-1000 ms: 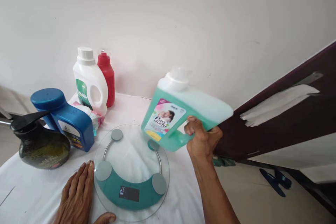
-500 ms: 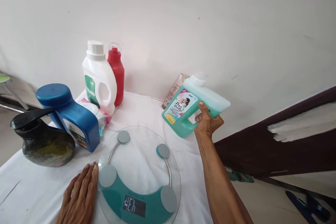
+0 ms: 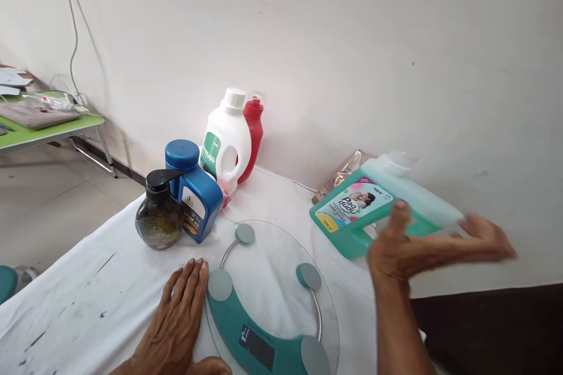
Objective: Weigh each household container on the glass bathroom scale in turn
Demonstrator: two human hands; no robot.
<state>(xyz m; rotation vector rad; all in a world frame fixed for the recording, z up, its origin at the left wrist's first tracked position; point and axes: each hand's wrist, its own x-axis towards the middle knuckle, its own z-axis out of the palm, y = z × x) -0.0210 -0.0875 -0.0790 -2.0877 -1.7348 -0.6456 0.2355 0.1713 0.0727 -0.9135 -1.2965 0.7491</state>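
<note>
Right fingers (image 3: 466,249) have spread, the green bottle (image 3: 357,211) just beyond; left fingers (image 3: 187,287) lie flat.

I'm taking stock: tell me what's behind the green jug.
Behind the green jug, part of a shiny brown packet shows, with the white wall beyond; the jug covers the rest of the packet.

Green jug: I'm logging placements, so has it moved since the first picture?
Yes: the green jug moved right and toward the wall, clear of the glass scale it overlapped before.
</note>
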